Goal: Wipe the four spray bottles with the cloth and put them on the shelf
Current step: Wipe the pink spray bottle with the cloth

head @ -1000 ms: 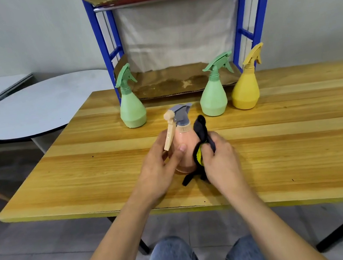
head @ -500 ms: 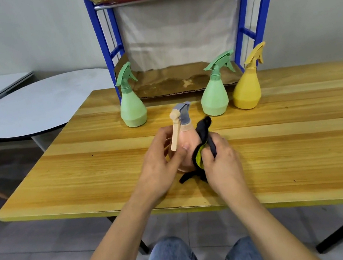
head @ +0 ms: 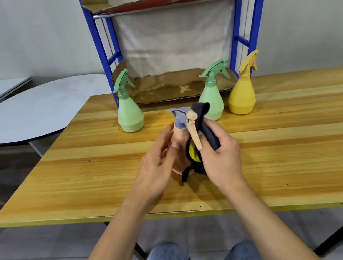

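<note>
A peach spray bottle (head: pixel 180 153) with a grey-blue head stands on the wooden table (head: pixel 285 155). My left hand (head: pixel 158 166) grips its body from the left. My right hand (head: pixel 220 158) holds a dark cloth (head: pixel 205 124) with a yellow inner side against the bottle's right side. The bottle's trigger points toward me. Two green spray bottles (head: pixel 129 112) (head: pixel 214 97) and a yellow spray bottle (head: pixel 242 94) stand at the table's far edge. Behind them is the blue shelf (head: pixel 105 56).
The shelf's lower level (head: pixel 172 88) is lined with brown cardboard, and an upper level sits above. A round grey table (head: pixel 32 113) stands to the left, beside the wooden table. My knees are under the near edge.
The peach bottle has been turned in my left hand, so its trigger swung from the left side round to the right. The cloth moved up along the bottle's right side.
</note>
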`<state>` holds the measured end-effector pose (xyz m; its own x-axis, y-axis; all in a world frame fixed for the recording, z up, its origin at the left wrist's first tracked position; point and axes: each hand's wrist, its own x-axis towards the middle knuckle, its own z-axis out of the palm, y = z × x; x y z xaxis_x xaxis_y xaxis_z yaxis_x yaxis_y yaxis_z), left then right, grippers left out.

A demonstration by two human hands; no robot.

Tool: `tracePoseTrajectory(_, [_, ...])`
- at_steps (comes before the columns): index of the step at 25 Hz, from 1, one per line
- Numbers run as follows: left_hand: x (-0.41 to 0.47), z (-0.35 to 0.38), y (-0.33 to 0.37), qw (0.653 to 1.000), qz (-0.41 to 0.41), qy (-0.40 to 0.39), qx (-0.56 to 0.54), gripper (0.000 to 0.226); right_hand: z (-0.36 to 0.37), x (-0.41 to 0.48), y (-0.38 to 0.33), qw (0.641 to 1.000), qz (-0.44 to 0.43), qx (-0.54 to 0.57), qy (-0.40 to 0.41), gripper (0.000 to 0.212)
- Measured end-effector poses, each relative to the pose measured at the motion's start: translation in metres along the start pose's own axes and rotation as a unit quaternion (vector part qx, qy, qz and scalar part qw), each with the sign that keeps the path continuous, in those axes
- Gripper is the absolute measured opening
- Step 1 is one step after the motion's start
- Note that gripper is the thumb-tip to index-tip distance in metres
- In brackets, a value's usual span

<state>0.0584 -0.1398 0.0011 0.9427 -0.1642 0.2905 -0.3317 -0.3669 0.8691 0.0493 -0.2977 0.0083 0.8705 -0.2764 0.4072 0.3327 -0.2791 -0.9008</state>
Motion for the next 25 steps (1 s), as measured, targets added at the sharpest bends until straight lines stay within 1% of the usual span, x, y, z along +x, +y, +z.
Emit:
tracePoseTrajectory(2, [0.000, -0.006, -0.005, 0.999, 0.027, -0.019, 0.023, 0.049, 0.002, 0.008, 0.004, 0.997, -0.007, 0.001, -0.073, 0.040])
tracePoseTrajectory(4, [0.001, -0.004, -0.005, 0.999, 0.030, -0.006, 0.022, 0.049, 0.000, 0.005, 0.019, 0.993, -0.021, -0.035, -0.113, 0.041])
tracePoseTrajectory(6, [0.002, -0.002, -0.007, 1.000, 0.021, 0.006, 0.018, 0.052, -0.005, -0.002, 0.029, 0.989, -0.027, -0.079, -0.120, 0.037])
tracePoseTrajectory(9, [0.001, -0.001, -0.006, 0.999, 0.029, 0.009, 0.034, 0.053, -0.005, 0.005, 0.021, 0.990, -0.012, -0.100, -0.103, 0.031])
tracePoseTrajectory(12, [0.002, -0.003, -0.005, 0.998, 0.038, 0.007, 0.046, 0.051, 0.002, 0.007, 0.014, 0.992, -0.027, -0.046, -0.113, 0.044])
tracePoseTrajectory(13, [0.002, -0.004, -0.006, 0.998, 0.036, 0.008, 0.047, 0.053, 0.002, 0.004, 0.018, 0.991, -0.024, -0.044, -0.123, 0.046])
tracePoseTrajectory(16, [0.001, -0.005, -0.004, 0.997, 0.025, 0.006, 0.067, 0.055, -0.012, 0.003, 0.025, 0.979, -0.026, -0.139, -0.148, 0.042])
tracePoseTrajectory(17, [0.001, -0.006, -0.001, 0.997, 0.026, 0.001, 0.075, 0.054, -0.017, 0.008, 0.023, 0.975, -0.031, -0.169, -0.140, 0.039])
tracePoseTrajectory(18, [0.001, -0.007, 0.001, 0.997, 0.026, -0.005, 0.078, 0.052, -0.021, 0.017, 0.021, 0.976, -0.026, -0.185, -0.111, 0.037])
tracePoseTrajectory(20, [0.002, -0.010, 0.004, 0.997, 0.025, -0.013, 0.074, 0.049, -0.024, 0.041, 0.019, 0.983, 0.011, -0.182, -0.037, 0.031])
tracePoseTrajectory(21, [0.003, -0.013, 0.004, 0.997, 0.021, -0.017, 0.072, 0.050, -0.022, 0.054, 0.019, 0.980, 0.031, -0.192, -0.045, 0.029])
tracePoseTrajectory(22, [0.004, -0.016, 0.005, 0.997, 0.013, -0.028, 0.074, 0.053, -0.020, 0.062, 0.021, 0.972, 0.051, -0.206, -0.103, 0.029])
tracePoseTrajectory(24, [0.007, -0.022, 0.006, 0.994, -0.009, -0.067, 0.088, 0.064, -0.021, 0.070, 0.030, 0.935, 0.090, -0.195, -0.283, 0.035])
tracePoseTrajectory(25, [0.009, -0.025, 0.006, 0.991, -0.018, -0.089, 0.093, 0.069, -0.025, 0.071, 0.033, 0.918, 0.123, -0.173, -0.336, 0.041])
